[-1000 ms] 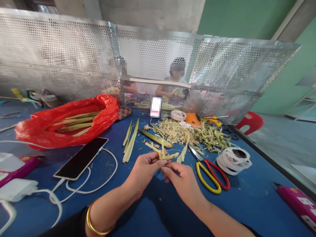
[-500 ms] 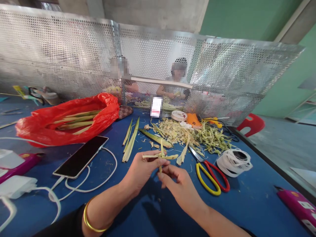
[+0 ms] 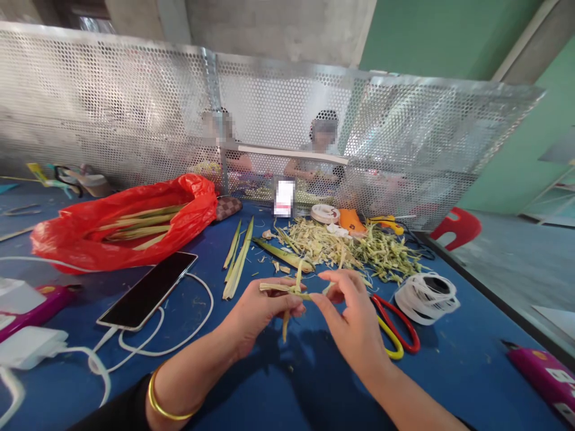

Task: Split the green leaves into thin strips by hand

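Observation:
My left hand [image 3: 260, 311] pinches a small crossed piece of folded palm-leaf strips [image 3: 287, 290] above the blue table [image 3: 278, 389]. My right hand [image 3: 354, 323] is raised just to the right of it, fingers curled, thumb and forefinger closed on the right end of one strip. A loose strip end hangs down below the left thumb. Red and yellow scissors [image 3: 398, 332] lie partly hidden under my right hand. A few long leaf strips [image 3: 238, 257] lie on the table beyond my hands.
A red plastic bag [image 3: 121, 224] with leaf stalks lies at left. A phone [image 3: 148, 290] with white cable sits nearby. Leaf trimmings [image 3: 354, 245] are piled at the back, a white cord coil [image 3: 426, 293] at right. Two people sit behind the perforated metal screen [image 3: 287, 114].
My right hand has risen from under the leaf piece to its right side, covering part of the scissors. The woven piece has turned, with a strip end now hanging down.

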The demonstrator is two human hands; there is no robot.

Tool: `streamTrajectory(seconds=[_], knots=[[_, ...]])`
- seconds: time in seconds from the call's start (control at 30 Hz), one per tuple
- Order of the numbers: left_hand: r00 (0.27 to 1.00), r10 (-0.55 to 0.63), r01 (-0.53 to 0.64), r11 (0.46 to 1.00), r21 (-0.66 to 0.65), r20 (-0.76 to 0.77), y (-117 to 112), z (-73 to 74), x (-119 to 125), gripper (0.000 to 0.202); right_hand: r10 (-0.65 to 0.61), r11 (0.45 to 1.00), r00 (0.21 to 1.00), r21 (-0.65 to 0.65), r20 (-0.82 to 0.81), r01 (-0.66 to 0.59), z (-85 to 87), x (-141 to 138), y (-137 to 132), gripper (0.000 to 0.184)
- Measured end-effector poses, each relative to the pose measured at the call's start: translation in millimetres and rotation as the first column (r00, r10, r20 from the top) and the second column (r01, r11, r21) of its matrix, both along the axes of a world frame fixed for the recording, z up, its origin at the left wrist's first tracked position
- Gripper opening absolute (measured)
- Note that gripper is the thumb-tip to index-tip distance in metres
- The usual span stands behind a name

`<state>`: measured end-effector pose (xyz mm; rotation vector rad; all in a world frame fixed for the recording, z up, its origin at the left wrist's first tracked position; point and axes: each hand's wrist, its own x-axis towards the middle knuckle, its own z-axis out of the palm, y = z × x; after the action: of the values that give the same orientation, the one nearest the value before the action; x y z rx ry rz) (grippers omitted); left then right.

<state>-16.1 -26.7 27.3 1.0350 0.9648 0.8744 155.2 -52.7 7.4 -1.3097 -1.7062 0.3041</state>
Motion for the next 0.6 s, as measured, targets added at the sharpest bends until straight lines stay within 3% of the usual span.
streamTrajectory(seconds=[0.07, 0.17, 0.27, 0.43, 0.6], knots=[[0.999, -0.03, 0.03, 0.999, -0.016, 0.026, -0.3, -0.2, 0.1, 0.021, 0.102, 0.992, 0.994, -0.074, 0.03, -0.1, 0.5, 1.6, 3.3, 0.013], [0.998, -0.043, 0.044, 0.999, -0.019, 0.044, -1.4, -4.3, 2.6, 0.021, 0.186, 0.974, 0.981, -0.142, 0.05, -0.177, -2.3, -2.8, 2.6, 0.025], [0.999, -0.036, 0.036, 0.998, 0.05, -0.006, -2.0, -10.3, 6.7, 0.029, 0.206, 0.971, 0.976, -0.14, 0.063, -0.196, -5.3, -8.4, -1.2, 0.024], [0.996, 0.041, -0.027, 0.985, 0.172, -0.076, -0.2, -16.1, 10.8, 0.027, 0.249, 0.962, 0.967, -0.125, 0.055, -0.241, -3.9, -11.3, -5.2, 0.023], [0.984, 0.12, -0.092, 0.976, 0.199, -0.13, 0.8, -17.7, 10.4, 0.025, 0.277, 0.959, 0.961, -0.067, 0.024, -0.275, -3.3, -13.1, -8.1, 0.023]])
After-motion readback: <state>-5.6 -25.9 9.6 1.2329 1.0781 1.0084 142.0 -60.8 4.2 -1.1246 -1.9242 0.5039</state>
